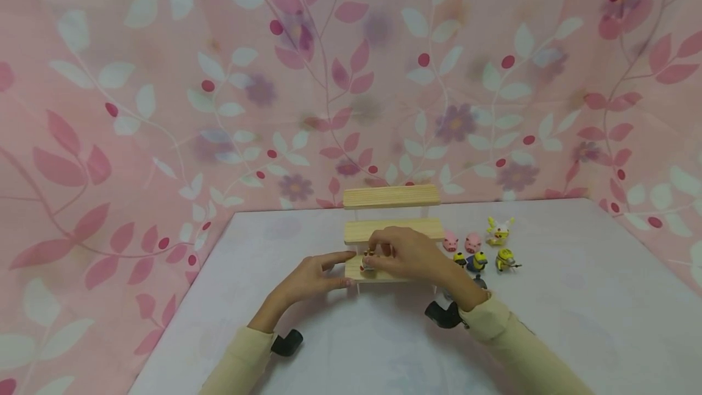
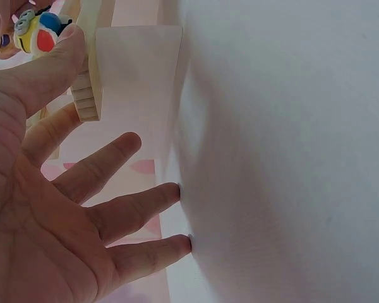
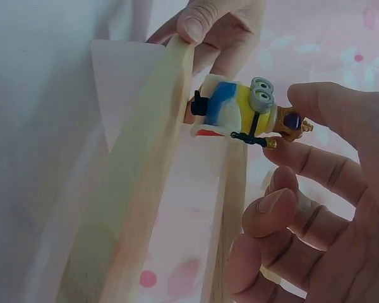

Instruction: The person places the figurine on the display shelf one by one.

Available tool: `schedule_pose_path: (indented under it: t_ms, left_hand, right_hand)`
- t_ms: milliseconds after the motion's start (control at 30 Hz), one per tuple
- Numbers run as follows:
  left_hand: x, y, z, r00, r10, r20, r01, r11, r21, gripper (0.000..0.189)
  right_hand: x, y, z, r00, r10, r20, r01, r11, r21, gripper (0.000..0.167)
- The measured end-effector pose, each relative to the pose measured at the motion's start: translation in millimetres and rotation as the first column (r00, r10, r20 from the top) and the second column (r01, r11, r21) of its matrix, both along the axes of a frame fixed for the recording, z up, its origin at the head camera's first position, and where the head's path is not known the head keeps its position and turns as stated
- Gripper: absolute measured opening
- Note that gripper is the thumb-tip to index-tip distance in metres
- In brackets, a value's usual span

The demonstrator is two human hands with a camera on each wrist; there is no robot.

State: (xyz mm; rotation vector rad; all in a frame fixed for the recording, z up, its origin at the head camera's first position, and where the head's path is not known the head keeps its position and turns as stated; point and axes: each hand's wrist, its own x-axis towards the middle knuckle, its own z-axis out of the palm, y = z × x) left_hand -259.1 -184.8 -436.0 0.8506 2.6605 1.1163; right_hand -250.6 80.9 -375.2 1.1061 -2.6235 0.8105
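A tiered wooden shelf (image 1: 392,230) with pale board steps stands in the middle of the table. My right hand (image 1: 411,255) is over its lowest board, thumb and forefinger pinching the gold crown of a minion figurine (image 3: 240,110). The figurine is yellow with grey goggles, a blue and white outfit and a red patch; its feet are at the board's edge, and contact is unclear. At the left end of that board, my left hand (image 1: 309,276) holds the wood between thumb and forefinger. Its other fingers (image 2: 136,211) are spread straight below the board.
Right of the shelf stand two pink pig figurines (image 1: 473,242), a white and yellow figurine (image 1: 499,231) and several yellow minion figurines (image 1: 505,259). A dark grey figure (image 1: 479,282) is partly hidden by my right forearm. Floral pink cloth (image 1: 329,108) hangs behind the table.
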Motion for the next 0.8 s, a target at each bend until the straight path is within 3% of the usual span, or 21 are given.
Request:
schedule_pose_path:
  t_ms: [800]
  left_hand:
    - [0.1,0.8,1.6,1.0,-0.008,-0.006,0.008,1.0,-0.007,0.06]
  right_hand:
    - [0.8,-11.8,-2.5,0.999,-0.045,0.0,0.045,0.999,0.028,0.017]
